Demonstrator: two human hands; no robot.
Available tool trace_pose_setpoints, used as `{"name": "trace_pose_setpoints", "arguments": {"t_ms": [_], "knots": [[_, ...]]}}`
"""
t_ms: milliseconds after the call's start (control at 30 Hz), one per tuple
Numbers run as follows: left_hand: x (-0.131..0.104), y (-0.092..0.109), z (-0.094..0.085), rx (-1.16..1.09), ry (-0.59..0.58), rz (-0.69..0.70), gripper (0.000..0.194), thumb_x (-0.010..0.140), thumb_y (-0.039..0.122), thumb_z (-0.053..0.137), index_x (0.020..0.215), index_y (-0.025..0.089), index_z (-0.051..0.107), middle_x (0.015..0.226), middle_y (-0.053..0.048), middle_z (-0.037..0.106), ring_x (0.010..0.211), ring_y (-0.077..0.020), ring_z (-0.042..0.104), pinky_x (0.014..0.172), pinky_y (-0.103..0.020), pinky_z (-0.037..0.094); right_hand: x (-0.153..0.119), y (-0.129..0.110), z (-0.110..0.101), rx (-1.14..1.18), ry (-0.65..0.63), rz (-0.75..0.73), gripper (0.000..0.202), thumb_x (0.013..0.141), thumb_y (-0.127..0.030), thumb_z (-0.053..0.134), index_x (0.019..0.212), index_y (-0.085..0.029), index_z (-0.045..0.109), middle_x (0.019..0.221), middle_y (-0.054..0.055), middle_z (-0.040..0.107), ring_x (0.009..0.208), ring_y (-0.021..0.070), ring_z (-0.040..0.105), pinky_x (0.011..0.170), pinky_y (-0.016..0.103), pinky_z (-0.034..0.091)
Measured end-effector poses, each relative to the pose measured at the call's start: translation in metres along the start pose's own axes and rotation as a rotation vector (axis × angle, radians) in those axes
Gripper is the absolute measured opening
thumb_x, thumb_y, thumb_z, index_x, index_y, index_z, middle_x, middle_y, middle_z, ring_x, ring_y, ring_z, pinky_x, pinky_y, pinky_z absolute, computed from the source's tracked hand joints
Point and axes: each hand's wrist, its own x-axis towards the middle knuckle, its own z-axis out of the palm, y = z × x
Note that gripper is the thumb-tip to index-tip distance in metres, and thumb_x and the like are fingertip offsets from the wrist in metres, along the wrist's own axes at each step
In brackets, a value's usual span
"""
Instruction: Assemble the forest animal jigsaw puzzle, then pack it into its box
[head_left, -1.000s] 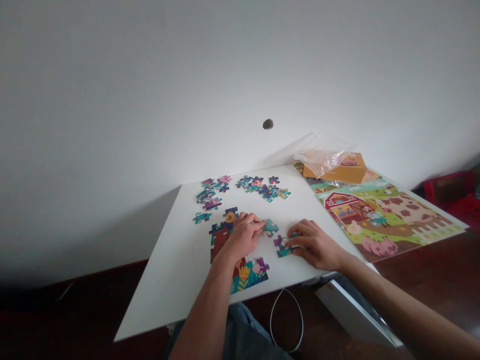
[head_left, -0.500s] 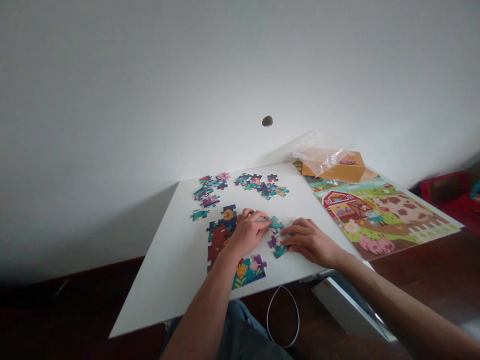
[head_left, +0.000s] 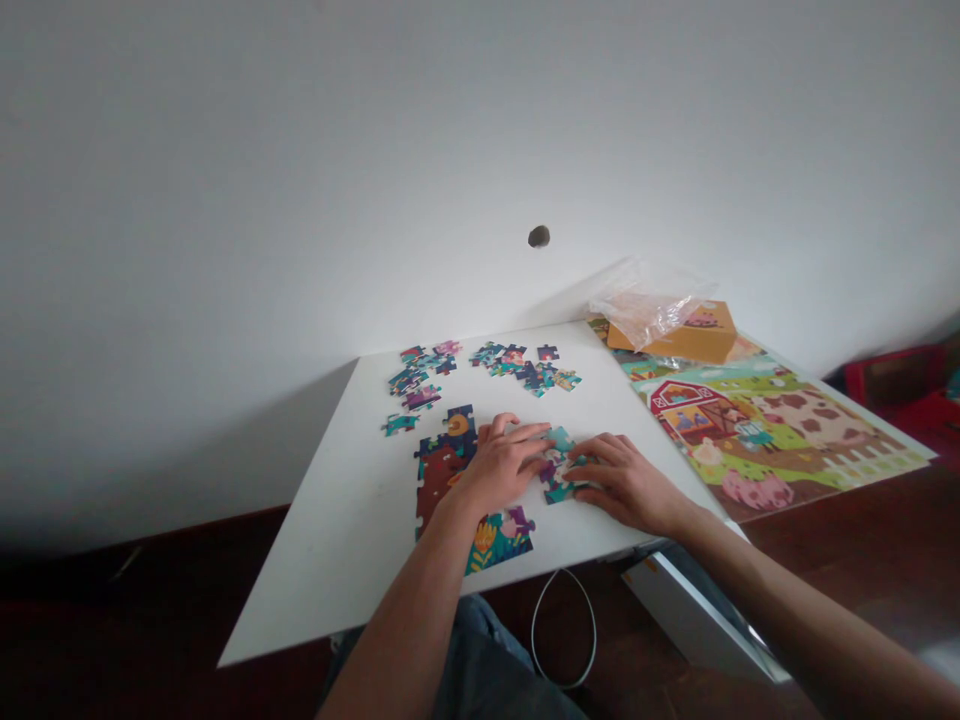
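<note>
Left hand [head_left: 501, 462] and right hand [head_left: 621, 482], fingertips pressed onto small joined puzzle pieces [head_left: 559, 468] between them, near the front of the white table [head_left: 352, 540]. Assembled puzzle section [head_left: 450, 480] at 9 o'clock, under the left hand. Loose pieces [head_left: 480, 370] at 12 o'clock. Farm puzzle [head_left: 780, 430] at 2 o'clock.

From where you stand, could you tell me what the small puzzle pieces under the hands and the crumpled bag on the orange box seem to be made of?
The small colourful puzzle pieces look like flat printed cardboard with a matte finish: thin, die-cut tabs. The crumpled clear bag looks like thin glossy plastic film: see-through, wrinkled, catching light. The flat orange box is probably cardboard.
</note>
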Motion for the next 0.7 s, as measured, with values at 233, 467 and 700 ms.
{"name": "trace_pose_setpoints", "arguments": {"t_ms": [233,467,700], "knots": [[0.0006,-0.0085,0.0022,0.004,0.100,-0.083,0.019,0.090,0.021,0.060,0.104,0.025,0.071,0.120,-0.001,0.070,0.116,-0.0247,0.051,0.104,-0.047,0.034,-0.0002,0.0000,-0.0001,0.015,0.012,-0.005,0.024,0.095,-0.036,0.056,0.114,-0.028,0.068,0.117,0.009,0.063,0.106,0.0233,0.054,0.092,0.042,0.041],[0.0007,-0.0020,-0.0002,0.010,0.028,-0.028,0.020,0.092,0.032,0.059,0.107,0.030,0.073,0.132,0.001,0.064,0.122,-0.0272,0.045,0.102,-0.048,0.035,-0.0005,0.0007,-0.0010,0.041,0.009,-0.007,0.023,0.095,-0.033,0.055,0.112,-0.026,0.068,0.116,0.009,0.062,0.105,0.0237,0.053,0.092,0.043,0.040],[0.0021,-0.0058,0.0027,-0.048,0.069,-0.020,0.009,0.090,0.028,0.063,0.086,0.024,0.071,0.125,-0.001,0.068,0.119,-0.0241,0.051,0.105,-0.047,0.034,-0.0022,0.0014,-0.0007,0.035,0.024,0.012,0.029,0.094,-0.033,0.056,0.121,-0.028,0.066,0.117,0.010,0.060,0.105,0.0250,0.052,0.091,0.044,0.042]]}}
